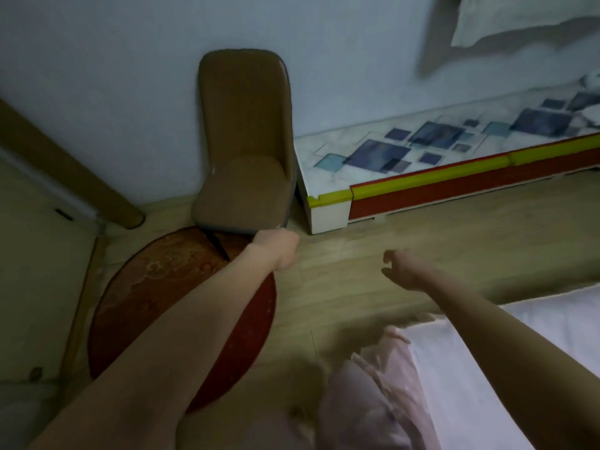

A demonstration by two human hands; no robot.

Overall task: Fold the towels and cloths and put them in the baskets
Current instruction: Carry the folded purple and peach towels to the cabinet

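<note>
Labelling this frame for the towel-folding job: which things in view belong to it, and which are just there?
Job:
- left hand, fingers curled, holding nothing
- right hand, loosely curled, empty
- pink cloth at bed edge, possibly laundry; unclear
No baskets in view.

Just there:
- brown chair
- red rug
- patterned mattress
- white bed

Both bare arms reach forward over the wooden floor (373, 251), the left hand (281, 248) curled beside a brown chair (245, 164) and red rug (156, 287), the right hand (401, 267) loosely curled, holding nothing.
</note>
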